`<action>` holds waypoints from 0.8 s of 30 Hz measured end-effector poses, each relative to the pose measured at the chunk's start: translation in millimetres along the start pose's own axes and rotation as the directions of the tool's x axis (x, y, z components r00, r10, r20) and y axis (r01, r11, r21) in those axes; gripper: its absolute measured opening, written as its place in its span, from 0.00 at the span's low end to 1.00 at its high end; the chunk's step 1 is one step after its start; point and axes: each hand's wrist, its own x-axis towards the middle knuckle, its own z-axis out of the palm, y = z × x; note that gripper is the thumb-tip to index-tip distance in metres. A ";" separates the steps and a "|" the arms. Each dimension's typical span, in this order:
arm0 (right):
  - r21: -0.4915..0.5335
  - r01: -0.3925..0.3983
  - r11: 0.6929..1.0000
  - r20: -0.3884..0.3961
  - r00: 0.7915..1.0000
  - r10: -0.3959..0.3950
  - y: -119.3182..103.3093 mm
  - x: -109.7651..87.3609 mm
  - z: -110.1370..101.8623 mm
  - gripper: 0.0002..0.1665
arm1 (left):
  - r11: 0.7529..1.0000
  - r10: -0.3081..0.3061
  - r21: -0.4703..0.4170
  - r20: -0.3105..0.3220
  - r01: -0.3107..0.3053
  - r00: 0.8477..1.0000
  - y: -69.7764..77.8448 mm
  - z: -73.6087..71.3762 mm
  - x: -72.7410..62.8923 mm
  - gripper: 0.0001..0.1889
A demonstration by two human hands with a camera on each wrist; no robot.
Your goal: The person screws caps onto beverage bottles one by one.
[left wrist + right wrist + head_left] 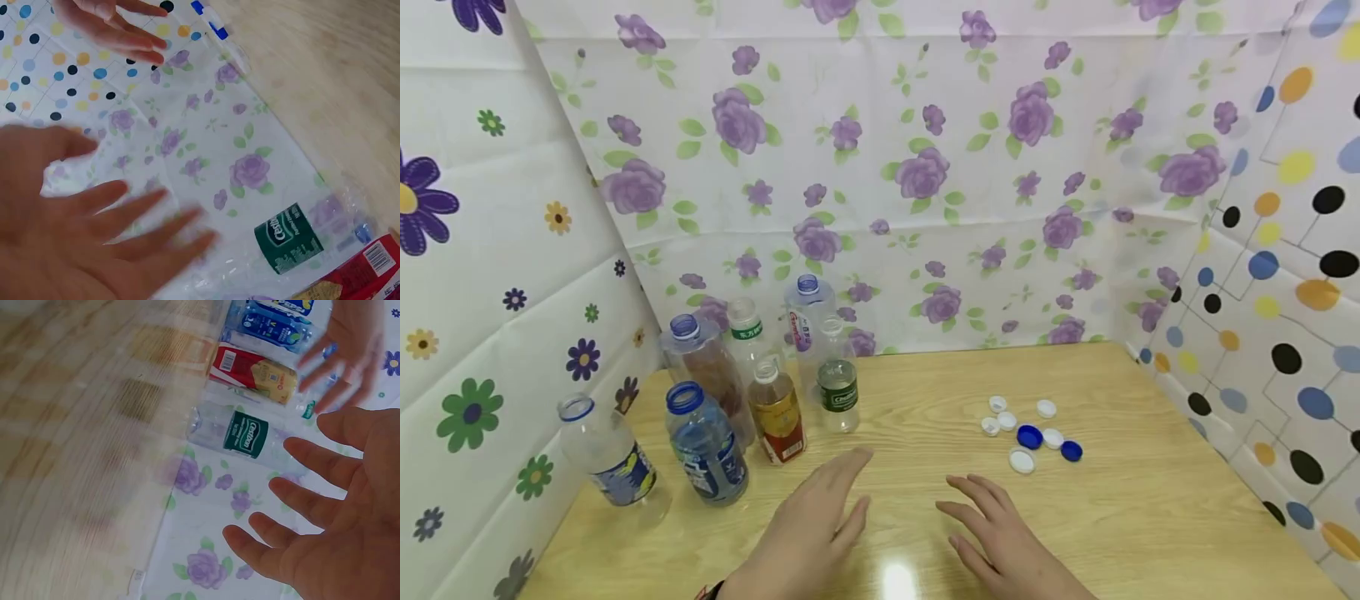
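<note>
Both hands are over the front of the wooden table, holding nothing. In the head view my left hand (812, 525) is near a small bottle with a red and gold label (777, 412) and a clear bottle with a green label (838, 379), fingers extended. My right hand (1000, 533) has its fingers spread loosely, just in front of a group of bottle caps, among them a dark blue cap (1029, 437) and a white cap (1022, 460). The left wrist view shows the left hand (106, 219) with straight fingers, apart from the green-labelled bottle (289, 239).
More uncapped bottles stand at the left: a blue bottle (707, 446), a clear bottle with a blue-yellow label (610, 454), a tall clear bottle (709, 367) and others behind. Flowered cloth (880, 208) hangs at the back; dotted cloth (1285, 292) borders the right.
</note>
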 end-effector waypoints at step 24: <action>0.027 0.006 1.000 0.088 0.996 -0.008 4.8 -6.4 -7.9 0.22 | 0.895 -0.439 -0.265 -0.378 0.359 0.815 -106.3 -71.7 -61.0 0.52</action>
